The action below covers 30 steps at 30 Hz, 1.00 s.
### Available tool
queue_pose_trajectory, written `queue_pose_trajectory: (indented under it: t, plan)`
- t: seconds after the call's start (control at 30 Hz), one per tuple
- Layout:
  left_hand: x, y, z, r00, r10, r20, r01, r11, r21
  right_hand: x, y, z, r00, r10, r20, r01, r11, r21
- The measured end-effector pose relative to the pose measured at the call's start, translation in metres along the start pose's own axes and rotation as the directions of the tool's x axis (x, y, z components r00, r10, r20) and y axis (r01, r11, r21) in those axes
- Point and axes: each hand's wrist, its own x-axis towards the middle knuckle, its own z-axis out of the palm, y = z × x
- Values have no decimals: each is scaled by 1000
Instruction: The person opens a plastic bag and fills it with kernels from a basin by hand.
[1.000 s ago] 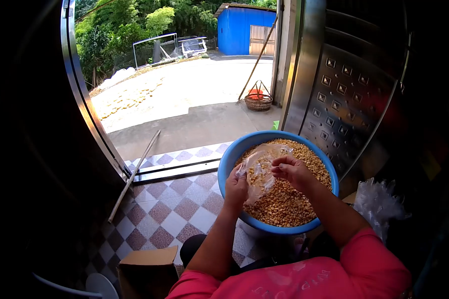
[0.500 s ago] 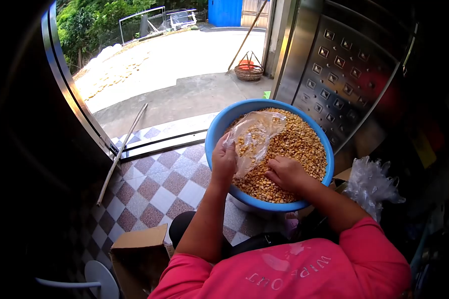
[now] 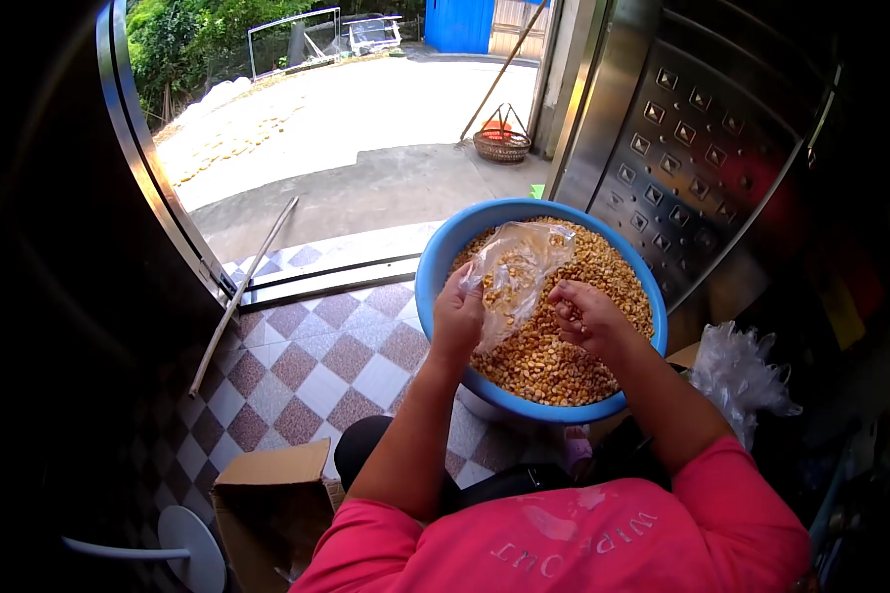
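Pinching left hand (image 3: 457,311): near frame centre, fingers clamped on the bag's (image 3: 517,282) left edge; a weak pinch could let it slip, imo.
Bag: just right of centre, above the kernels (image 3: 611,265) in the tub (image 3: 443,257); limp film could fold over and spill stuff. Long axis runs lower left to upper right; can't tell where the mouth points.
Right hand (image 3: 588,316): fingers curled together, seemingly around some kernels.

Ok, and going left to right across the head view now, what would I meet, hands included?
Pale pole, left hand, clear plastic bag, right hand, crumpled clear plastic.
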Motion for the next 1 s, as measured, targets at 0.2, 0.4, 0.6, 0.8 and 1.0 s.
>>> queue_pose_trajectory:
  t: [0.2,0.4,0.6,0.8,1.0]
  plan:
    - [-1,1,1,1000,19,6,-19,1000,-9,38,-25,22,956,261,134,-292,802,522]
    - [1,-6,-2,999,37,3,-37,999,39,43,-31,41,987,163,0,-146,881,451]
    - [3,-9,-3,995,97,22,-97,995,8,42,-33,43,1000,20,14,-23,939,344]
    - [1,-5,0,996,89,33,-88,996,-18,50,-29,31,999,-10,51,0,980,197]
    - [2,-6,-1,996,82,37,-81,996,-36,34,-22,29,964,-154,218,253,786,-564]
